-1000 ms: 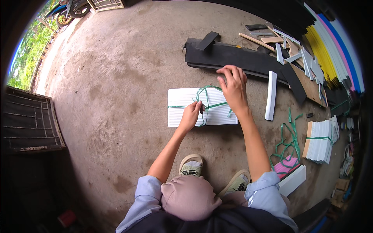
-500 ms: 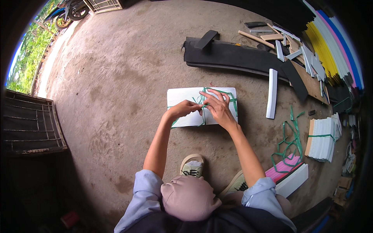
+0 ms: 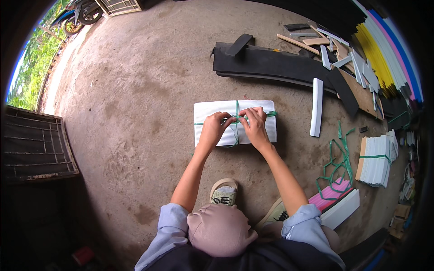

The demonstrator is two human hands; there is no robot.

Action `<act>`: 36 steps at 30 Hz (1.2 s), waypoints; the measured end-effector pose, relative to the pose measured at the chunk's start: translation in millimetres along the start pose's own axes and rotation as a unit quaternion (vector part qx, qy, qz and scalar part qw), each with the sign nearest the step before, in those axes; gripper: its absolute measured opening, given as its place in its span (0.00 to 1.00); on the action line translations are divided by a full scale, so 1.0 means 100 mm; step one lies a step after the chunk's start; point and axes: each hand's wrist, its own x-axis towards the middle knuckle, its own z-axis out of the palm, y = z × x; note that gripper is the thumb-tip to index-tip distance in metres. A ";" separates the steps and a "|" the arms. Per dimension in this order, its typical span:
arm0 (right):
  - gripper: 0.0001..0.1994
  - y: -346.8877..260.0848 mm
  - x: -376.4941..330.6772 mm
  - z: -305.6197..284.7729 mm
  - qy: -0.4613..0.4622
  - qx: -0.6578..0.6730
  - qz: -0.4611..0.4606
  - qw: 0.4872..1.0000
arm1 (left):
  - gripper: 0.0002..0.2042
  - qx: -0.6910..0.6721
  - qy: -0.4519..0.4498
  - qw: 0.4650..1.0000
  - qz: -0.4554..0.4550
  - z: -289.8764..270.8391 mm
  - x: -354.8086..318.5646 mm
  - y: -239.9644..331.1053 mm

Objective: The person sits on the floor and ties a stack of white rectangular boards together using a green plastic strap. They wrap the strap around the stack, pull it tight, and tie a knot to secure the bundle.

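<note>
A white ribbed bundle of sheets [image 3: 208,118] lies flat on the concrete floor in front of me, crossed by a green strap [image 3: 236,107]. My left hand [image 3: 214,128] and my right hand [image 3: 254,123] meet over the middle of the bundle. Both pinch the green strap where its two runs cross, fingers closed around it. A short strap end sticks out at the bundle's right edge.
Long black foam slabs [image 3: 271,65] lie beyond the bundle, with a white strip [image 3: 317,107] to the right. Loose green straps [image 3: 337,165], a tied white stack [image 3: 375,159], pink and white sheets [image 3: 337,198] sit right. A dark crate [image 3: 34,147] stands left.
My right hand came down from the far edge of the bundle to its middle. The loose strap loop has been drawn flat, and both hands now meet at the crossing.
</note>
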 end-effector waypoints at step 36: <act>0.19 0.12 0.03 -0.02 -0.131 0.175 0.129 0.967 | 0.09 -0.100 -0.041 0.994 0.001 0.01 0.15 -0.02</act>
